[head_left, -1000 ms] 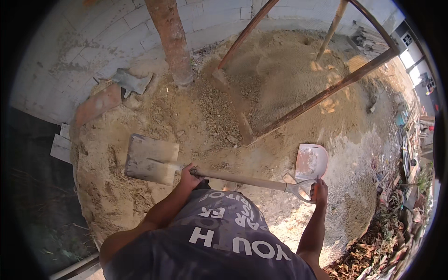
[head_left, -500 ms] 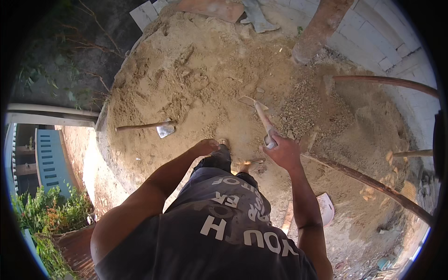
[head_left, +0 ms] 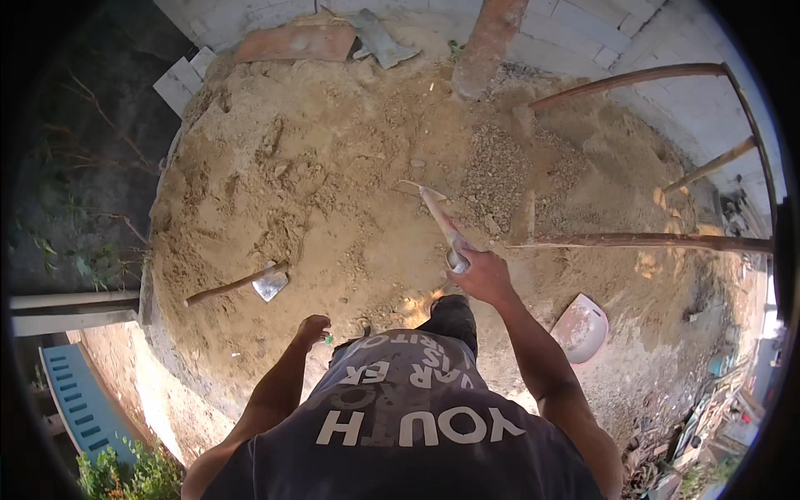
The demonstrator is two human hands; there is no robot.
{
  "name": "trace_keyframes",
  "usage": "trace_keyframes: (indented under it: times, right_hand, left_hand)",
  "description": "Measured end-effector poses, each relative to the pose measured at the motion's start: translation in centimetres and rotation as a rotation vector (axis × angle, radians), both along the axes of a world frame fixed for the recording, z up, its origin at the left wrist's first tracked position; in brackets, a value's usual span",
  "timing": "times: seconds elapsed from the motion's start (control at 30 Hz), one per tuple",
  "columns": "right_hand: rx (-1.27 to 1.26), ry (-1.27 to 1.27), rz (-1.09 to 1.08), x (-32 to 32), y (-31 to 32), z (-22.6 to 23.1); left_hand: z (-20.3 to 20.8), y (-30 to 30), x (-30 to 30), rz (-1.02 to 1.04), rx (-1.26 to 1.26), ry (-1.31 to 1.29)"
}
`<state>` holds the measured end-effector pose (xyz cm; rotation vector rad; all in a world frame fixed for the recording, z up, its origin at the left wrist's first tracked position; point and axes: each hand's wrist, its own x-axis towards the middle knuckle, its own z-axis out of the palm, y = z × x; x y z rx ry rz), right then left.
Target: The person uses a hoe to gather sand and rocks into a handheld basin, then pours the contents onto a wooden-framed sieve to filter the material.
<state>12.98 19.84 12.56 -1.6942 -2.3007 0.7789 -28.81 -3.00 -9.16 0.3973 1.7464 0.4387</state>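
My right hand [head_left: 484,276] is closed around the pale grip of a shovel [head_left: 442,218]. Its shaft slants away from me, and its blade end is down over the sandy ground, thin and hard to make out. My left hand [head_left: 313,331] hangs low beside my left hip with its fingers curled. A tiny green spot shows by its fingertips; whether the hand holds it I cannot tell. Ahead of that hand lies a hoe [head_left: 227,287] with a wooden handle and a shiny metal blade. One of my legs [head_left: 454,317] shows below the shovel grip.
A sand heap [head_left: 275,167] spreads in front, with gravel [head_left: 500,167] at its right. Curved wooden poles [head_left: 650,242] form a frame on the right. A pinkish-white scoop-like piece [head_left: 581,329] lies near my right arm. A tree trunk [head_left: 490,50] stands by the block wall [head_left: 583,33].
My view has turned and moved forward, and the surroundings shift across it. My left hand has swung back toward my hip. My right hand keeps hold of the shovel.
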Motion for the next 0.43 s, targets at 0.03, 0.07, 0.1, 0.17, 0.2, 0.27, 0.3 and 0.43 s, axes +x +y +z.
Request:
trace_keyframes:
  times: [0.03,0.07,0.1,0.17,0.2,0.27,0.3,0.43]
  right_hand:
    - [0.033,0.036,-0.064,-1.4,-0.3,0.0]
    - [-0.018,0.127,-0.203,-1.3,0.0,0.4]
    - [-0.077,0.244,-0.322,-1.6,0.0,1.8]
    - [-0.170,0.439,-0.499,0.2,-3.1,4.1]
    - [-0.172,0.530,-0.560,1.5,-3.5,4.5]
    - [-0.174,0.757,-0.616,3.8,-4.2,4.8]
    - [-0.221,0.795,-0.639,5.2,-4.6,5.0]
    - [-0.284,0.873,-0.624,10.5,-6.5,7.2]
  left_hand:
    - [-0.9,2.6,-0.4,-0.040,0.154,0.002]
    - [-1.1,6.4,1.6,-0.129,0.219,0.042]
    - [-0.7,8.8,2.3,-0.234,0.375,0.102]
    - [1.0,12.1,5.9,-0.286,0.539,0.158]
    - [1.4,12.7,7.8,-0.346,0.555,0.131]
    - [0.9,13.8,10.7,-0.479,0.590,0.150]
    - [0.6,14.4,12.3,-0.523,0.629,0.084]
    - [-1.1,17.5,20.1,-0.310,0.253,-0.332]
